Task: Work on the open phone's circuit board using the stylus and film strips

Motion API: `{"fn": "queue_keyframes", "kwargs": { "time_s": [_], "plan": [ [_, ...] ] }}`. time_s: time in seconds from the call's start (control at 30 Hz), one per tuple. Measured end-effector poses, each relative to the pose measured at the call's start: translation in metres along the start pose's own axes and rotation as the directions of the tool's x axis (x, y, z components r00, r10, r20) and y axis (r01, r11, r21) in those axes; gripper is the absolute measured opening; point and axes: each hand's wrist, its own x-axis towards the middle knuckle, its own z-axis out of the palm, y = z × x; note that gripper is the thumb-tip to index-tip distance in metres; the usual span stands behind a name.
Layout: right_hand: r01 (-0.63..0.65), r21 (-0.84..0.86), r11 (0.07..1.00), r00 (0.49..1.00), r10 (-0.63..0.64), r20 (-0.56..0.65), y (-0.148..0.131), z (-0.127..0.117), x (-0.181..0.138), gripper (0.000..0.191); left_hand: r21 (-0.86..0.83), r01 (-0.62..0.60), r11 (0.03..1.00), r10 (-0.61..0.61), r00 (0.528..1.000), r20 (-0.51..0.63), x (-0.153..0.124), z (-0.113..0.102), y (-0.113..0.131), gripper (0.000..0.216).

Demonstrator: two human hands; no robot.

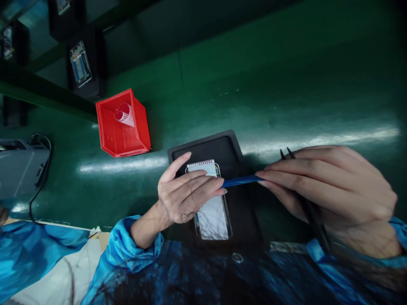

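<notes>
On a black rubber tray [206, 149] lies a smartphone-like device [212, 220] with a glossy, pale screen. A white film tab [202, 167] covers its far end. My left hand [187, 190] lies across the device and grips it, hiding its middle. My right hand [330, 190] holds a blue plastic pry stick [242, 181], whose tip reaches the device's edge beneath my left fingertips. Black tweezers [313, 218] are also tucked in my right hand, their tips sticking out beyond my fingers.
A red plastic bin [140, 127] holding a curled film strip [124, 114] stands on the green bench [286, 84]. Black bins with devices [79, 63] sit at top left. A grey machine [22, 167] with a black cable [41, 182] sits at left.
</notes>
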Motion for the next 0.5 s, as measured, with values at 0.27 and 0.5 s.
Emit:
{"fn": "queue_keyframes", "kwargs": {
  "time_s": [0.27, 0.5],
  "plan": [
    [0.029, 0.007, 1.0, 0.999, -0.029, 0.035, 0.0, 0.001, 0.003, 0.022, 0.01, -0.005, 1.0, 0.005, 1.0, 0.007, 0.004, -0.004, 0.004, 0.013],
    [0.19, 0.063, 0.98, 0.981, -0.192, 0.033, -0.017, 0.011, 0.009, 0.018, 0.012, -0.095, 0.995, 0.094, 0.995, 0.036, -0.001, -0.003, 0.011, 0.016]
  ]
}}
